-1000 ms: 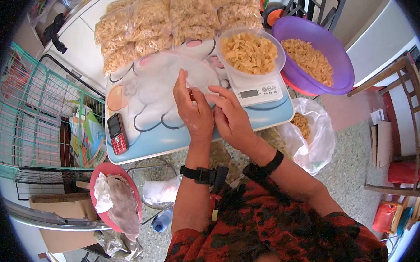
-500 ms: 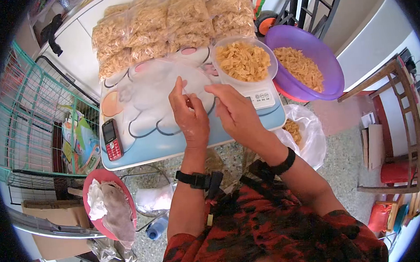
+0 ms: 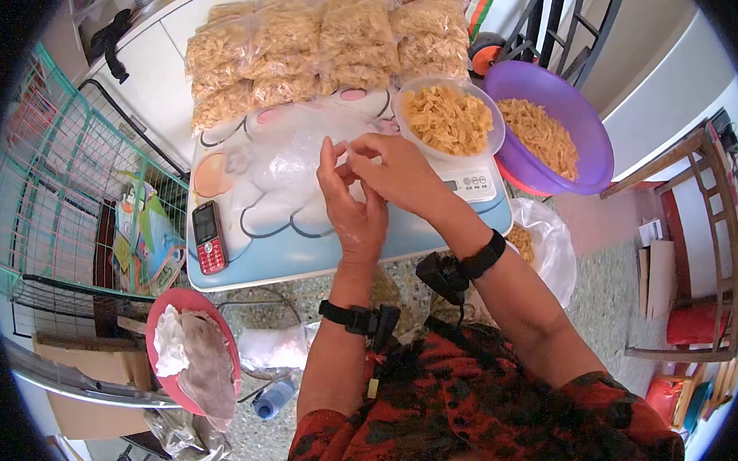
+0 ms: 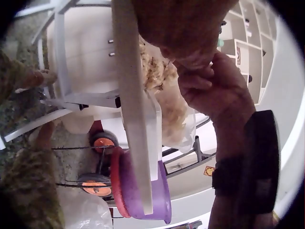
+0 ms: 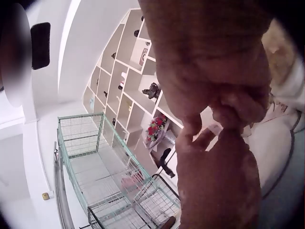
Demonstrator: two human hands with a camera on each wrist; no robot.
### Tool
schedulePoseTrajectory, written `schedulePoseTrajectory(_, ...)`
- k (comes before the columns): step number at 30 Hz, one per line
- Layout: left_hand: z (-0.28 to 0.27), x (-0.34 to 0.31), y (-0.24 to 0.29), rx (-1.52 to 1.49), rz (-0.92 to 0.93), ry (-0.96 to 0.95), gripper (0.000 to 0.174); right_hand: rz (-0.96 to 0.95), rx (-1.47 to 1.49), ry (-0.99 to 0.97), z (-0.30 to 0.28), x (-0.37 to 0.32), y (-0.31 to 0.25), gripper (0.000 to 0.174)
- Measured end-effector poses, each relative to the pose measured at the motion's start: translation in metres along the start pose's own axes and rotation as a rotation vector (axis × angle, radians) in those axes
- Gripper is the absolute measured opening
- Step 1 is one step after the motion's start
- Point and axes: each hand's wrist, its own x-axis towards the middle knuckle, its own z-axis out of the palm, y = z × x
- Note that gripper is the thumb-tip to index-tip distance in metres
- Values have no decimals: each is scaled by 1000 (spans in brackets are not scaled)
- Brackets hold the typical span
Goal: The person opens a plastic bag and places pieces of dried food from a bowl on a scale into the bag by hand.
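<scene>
Both hands meet over the front of the table (image 3: 304,263), fingertips close together. My left hand (image 3: 353,210) has its fingers bent and pinches the thin edge of a clear plastic bag (image 3: 286,164), which spreads shiny over the tabletop print. From the right, my right hand (image 3: 395,175) curls its fingers and pinches at the same edge. The wrist views show the fingertips touching, the film between them mostly hidden. Just right of the hands, a clear bowl (image 3: 497,128) of yellowish dried strips (image 3: 447,119) sits on a white kitchen scale (image 3: 477,183).
Filled clear bags (image 3: 285,55) are stacked along the table's back. A purple basin (image 3: 594,148) of strips stands off the right side. A red phone (image 3: 208,239) lies at the left edge. Lower left is a pink basin (image 3: 158,350) with cloths; a wire cage (image 3: 66,180) stands beyond.
My right hand first drew back from the left, then came in to meet its fingertips. The bag's shine has shifted. The head view has swung slightly.
</scene>
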Motion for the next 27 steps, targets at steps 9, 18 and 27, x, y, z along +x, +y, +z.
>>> schedulePoseTrajectory(9, -32, 5, 34, -135, -211, 138, 50, -244, -159, 232, 6, -18, -21, 14)
schedulePoseTrajectory(18, -99, 58, 107, 481, 192, 6, 35, -639, -364, 391, -4, -30, -48, 20)
schedulePoseTrajectory(27, -85, 75, 109, 522, 121, -94, 10, -827, -544, 306, -6, -31, -57, 17)
